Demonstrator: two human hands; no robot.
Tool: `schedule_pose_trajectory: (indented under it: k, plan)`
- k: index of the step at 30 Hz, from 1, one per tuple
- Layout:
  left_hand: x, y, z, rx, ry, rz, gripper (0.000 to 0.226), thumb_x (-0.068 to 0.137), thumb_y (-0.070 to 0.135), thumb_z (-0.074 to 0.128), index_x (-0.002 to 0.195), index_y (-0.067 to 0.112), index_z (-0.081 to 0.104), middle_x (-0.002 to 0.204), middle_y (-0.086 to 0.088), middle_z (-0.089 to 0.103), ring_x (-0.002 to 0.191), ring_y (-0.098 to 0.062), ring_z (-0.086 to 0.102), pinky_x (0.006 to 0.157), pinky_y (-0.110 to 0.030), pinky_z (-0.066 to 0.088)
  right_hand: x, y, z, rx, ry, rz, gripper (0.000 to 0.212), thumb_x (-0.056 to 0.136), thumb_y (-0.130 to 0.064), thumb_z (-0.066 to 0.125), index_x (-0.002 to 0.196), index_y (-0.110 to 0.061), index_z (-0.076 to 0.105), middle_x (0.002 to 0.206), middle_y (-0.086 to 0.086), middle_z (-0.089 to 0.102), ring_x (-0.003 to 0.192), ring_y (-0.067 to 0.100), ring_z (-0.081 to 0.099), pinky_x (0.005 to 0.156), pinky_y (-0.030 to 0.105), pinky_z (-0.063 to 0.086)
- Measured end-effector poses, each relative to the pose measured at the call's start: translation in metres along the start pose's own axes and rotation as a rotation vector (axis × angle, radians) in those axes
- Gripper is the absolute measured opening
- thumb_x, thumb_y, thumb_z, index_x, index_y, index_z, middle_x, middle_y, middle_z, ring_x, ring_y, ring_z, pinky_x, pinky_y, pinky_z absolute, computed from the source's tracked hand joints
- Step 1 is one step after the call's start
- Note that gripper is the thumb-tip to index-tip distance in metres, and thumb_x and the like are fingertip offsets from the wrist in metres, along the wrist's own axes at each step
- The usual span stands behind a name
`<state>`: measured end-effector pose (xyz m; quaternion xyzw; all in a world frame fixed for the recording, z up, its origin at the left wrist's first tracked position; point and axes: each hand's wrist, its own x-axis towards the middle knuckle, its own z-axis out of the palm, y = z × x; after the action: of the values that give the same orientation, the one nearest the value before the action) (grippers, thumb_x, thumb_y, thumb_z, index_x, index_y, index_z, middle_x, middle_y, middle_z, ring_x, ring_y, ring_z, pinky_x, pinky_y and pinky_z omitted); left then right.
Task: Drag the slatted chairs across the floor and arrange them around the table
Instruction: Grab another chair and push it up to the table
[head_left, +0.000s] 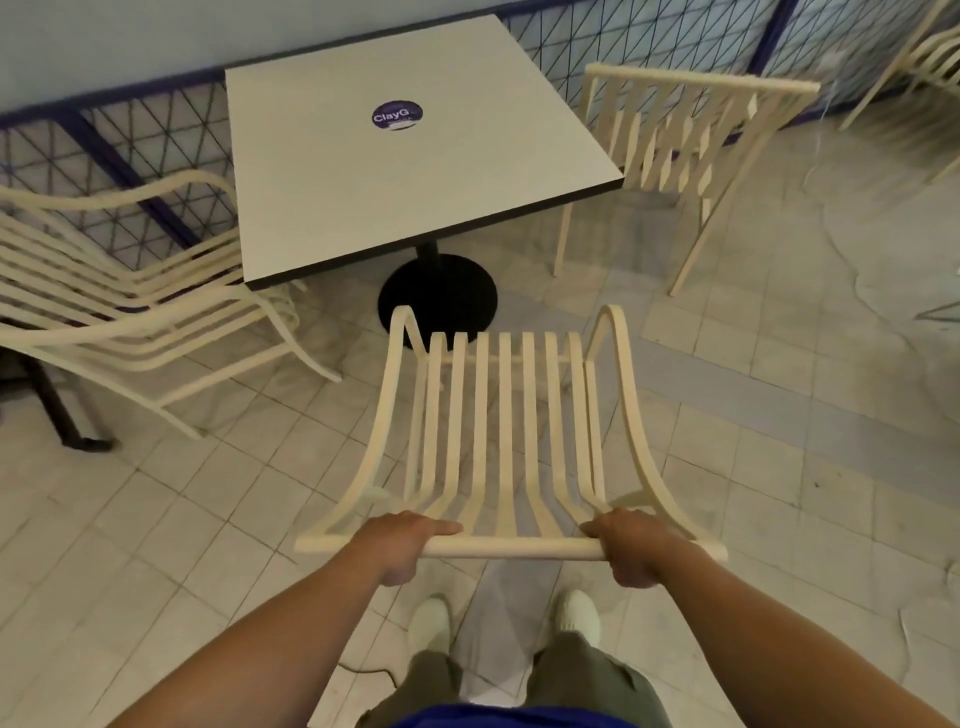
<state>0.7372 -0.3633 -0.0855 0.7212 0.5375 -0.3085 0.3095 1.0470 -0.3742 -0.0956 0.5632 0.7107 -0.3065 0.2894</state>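
Note:
A cream slatted chair (501, 431) stands right in front of me, its seat pointing at the white square table (405, 171). My left hand (402, 543) and my right hand (636, 548) both grip the top rail of its backrest, one near each end. The chair's front edge reaches the table's round black base (439, 296). A second slatted chair (675, 140) stands at the table's right side. A third slatted chair (119, 301) sits at the table's left side, its seat partly under the tabletop.
A wire-mesh fence with purple rails (130, 150) runs behind the table. More cream chairs (930, 57) stand at the far right. A dark metal leg (62, 415) rises at the left edge. The floor is pale tile; my shoes (579, 613) are below the chair.

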Motion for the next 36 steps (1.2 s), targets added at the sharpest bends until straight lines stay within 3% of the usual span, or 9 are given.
schedule_pose_trajectory:
  k: [10,16,25,31,36]
  plan:
    - [-0.002,0.057,0.010,-0.138,0.043,-0.072,0.084,0.095,-0.001,0.052,0.153,0.054,0.025,0.136,-0.003,0.054,0.108,-0.026,0.061,0.080,-0.032,0.047,0.007,0.052,-0.026,-0.140,-0.010,-0.093,0.057,0.089,-0.013,0.066,0.141,-0.031,0.051,0.126,0.001,0.059,0.111,0.020,0.060,0.099,0.037,0.050]
    - [0.001,0.079,0.012,-0.204,0.039,-0.100,0.087,0.094,-0.003,0.051,0.153,0.056,0.023,0.133,-0.002,0.055,0.104,-0.025,0.063,0.084,-0.035,0.053,0.010,0.069,-0.037,-0.212,-0.011,-0.097,0.062,0.089,-0.010,0.066,0.143,-0.033,0.049,0.128,0.000,0.058,0.110,0.020,0.060,0.096,0.035,0.051]
    - [0.008,0.078,0.007,-0.229,-0.009,-0.082,0.088,0.092,0.002,0.052,0.153,0.055,0.021,0.127,-0.002,0.054,0.100,-0.024,0.062,0.086,-0.038,0.056,0.009,0.071,-0.037,-0.186,0.064,-0.039,0.063,0.091,-0.016,0.063,0.144,-0.044,0.045,0.129,-0.005,0.059,0.110,0.016,0.060,0.095,0.033,0.051]
    - [0.002,0.080,0.010,-0.200,0.022,-0.103,0.081,0.096,0.003,0.049,0.154,0.055,0.024,0.131,-0.003,0.056,0.106,-0.026,0.062,0.083,-0.037,0.053,0.006,0.073,-0.039,-0.126,0.015,-0.059,0.057,0.088,-0.021,0.063,0.139,-0.044,0.050,0.126,-0.006,0.061,0.108,0.016,0.061,0.092,0.032,0.050]
    - [0.002,0.086,0.007,-0.194,0.014,-0.155,0.085,0.095,-0.002,0.048,0.154,0.054,0.024,0.136,-0.004,0.053,0.110,-0.027,0.062,0.084,-0.037,0.053,0.007,0.090,-0.044,-0.111,-0.046,-0.112,0.070,0.086,-0.021,0.061,0.148,-0.046,0.039,0.134,-0.003,0.055,0.115,0.019,0.057,0.097,0.034,0.048]
